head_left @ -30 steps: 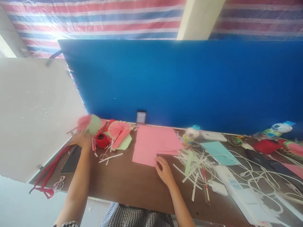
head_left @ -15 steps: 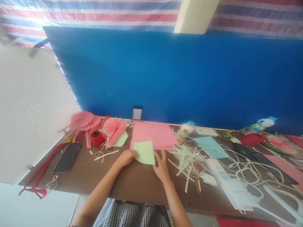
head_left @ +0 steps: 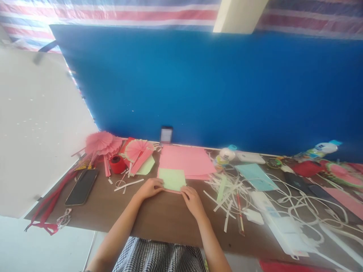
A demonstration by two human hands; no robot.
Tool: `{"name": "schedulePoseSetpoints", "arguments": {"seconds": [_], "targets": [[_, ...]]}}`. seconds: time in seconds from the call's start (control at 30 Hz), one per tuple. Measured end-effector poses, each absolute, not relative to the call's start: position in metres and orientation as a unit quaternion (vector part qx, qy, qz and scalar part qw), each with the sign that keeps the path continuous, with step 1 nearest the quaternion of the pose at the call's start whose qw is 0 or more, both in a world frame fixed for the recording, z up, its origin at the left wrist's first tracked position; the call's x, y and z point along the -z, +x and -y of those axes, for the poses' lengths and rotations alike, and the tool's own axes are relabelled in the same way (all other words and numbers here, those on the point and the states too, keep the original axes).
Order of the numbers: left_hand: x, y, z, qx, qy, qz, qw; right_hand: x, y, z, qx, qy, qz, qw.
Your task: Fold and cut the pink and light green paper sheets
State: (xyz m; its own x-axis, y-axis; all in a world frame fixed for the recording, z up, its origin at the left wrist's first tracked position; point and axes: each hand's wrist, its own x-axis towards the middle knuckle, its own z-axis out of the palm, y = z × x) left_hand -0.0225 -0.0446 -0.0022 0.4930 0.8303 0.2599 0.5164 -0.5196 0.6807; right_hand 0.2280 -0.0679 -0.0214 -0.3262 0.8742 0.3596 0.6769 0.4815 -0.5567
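Note:
A small light-green sheet of paper (head_left: 172, 179) lies in front of me, its far part over the lower edge of a pink sheet of paper (head_left: 185, 160). A thin pink strip shows along the green sheet's near edge. My left hand (head_left: 152, 187) is closed at the green sheet's lower left corner, fingers bent and thumb towards the paper. At the lower right corner, my right hand (head_left: 193, 198) pinches the same sheet. Its fingertips are partly hidden by the hand itself.
On the left are pink folded paper fans (head_left: 103, 145), a red tape roll (head_left: 117, 164) and a black phone (head_left: 82, 187). To the right lie white paper strips (head_left: 227, 194), a bottle (head_left: 225, 156), a blue sheet (head_left: 256, 176), a power strip (head_left: 272, 219) and tangled white cables.
The green sheet has turned from tilted to nearly straight and flatter. My right hand has gone from spread fingers to a pinch at its corner; my left hand keeps its corner.

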Motion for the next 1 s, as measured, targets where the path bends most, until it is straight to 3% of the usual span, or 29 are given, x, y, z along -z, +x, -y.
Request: {"name": "schedulePoseSetpoints", "arguments": {"seconds": [1.0], "targets": [[0.005, -0.036, 0.039, -0.265, 0.818, -0.443, 0.255, 0.024, 0.231, 0.064, -0.13, -0.515, 0.789, 0.308]]}}
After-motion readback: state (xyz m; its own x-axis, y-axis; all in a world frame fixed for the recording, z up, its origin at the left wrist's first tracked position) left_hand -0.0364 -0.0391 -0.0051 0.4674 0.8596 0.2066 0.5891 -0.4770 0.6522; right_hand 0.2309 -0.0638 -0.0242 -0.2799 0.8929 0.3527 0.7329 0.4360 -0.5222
